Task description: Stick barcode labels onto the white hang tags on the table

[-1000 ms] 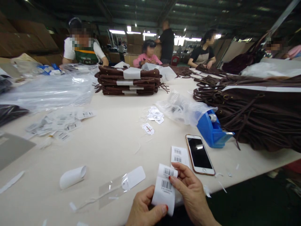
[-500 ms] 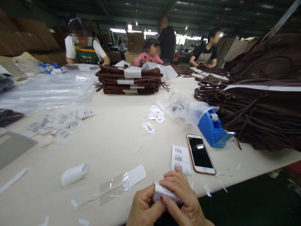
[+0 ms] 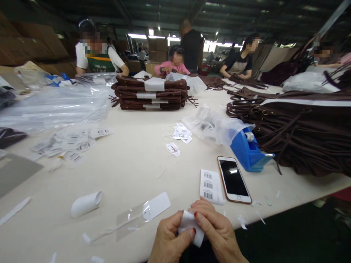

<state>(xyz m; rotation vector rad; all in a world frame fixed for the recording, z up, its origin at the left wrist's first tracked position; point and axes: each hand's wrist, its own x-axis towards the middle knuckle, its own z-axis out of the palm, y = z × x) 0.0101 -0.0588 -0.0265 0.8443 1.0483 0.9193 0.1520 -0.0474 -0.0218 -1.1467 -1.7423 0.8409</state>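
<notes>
A small piece of white paper (image 3: 189,223), curled and perhaps a label roll, is pinched between both hands over the table's near edge. My left hand (image 3: 171,235) grips its left side with thumb and fingers. On the other side my right hand (image 3: 216,228) is closed round it, thumb pressing on top. Just beyond the right hand lies a sheet of barcode stickers (image 3: 210,185), beside a phone (image 3: 235,179) with a dark screen. Left of my hands, a white hang tag (image 3: 160,205) lies partly on a clear plastic sleeve (image 3: 128,223).
A curled white paper roll (image 3: 86,204) lies at left, with loose labels (image 3: 70,142) behind it. Small tags (image 3: 181,132) sit mid-table. A blue tape dispenser (image 3: 248,153) stands before piled brown bags (image 3: 309,135). Stacked brown bags (image 3: 150,91) stand further back; co-workers sit beyond.
The paper in my hands has turned, showing a plain white face where print was visible. My right thumb has moved up onto it. At far right, a brown bag has moved away, revealing another person.
</notes>
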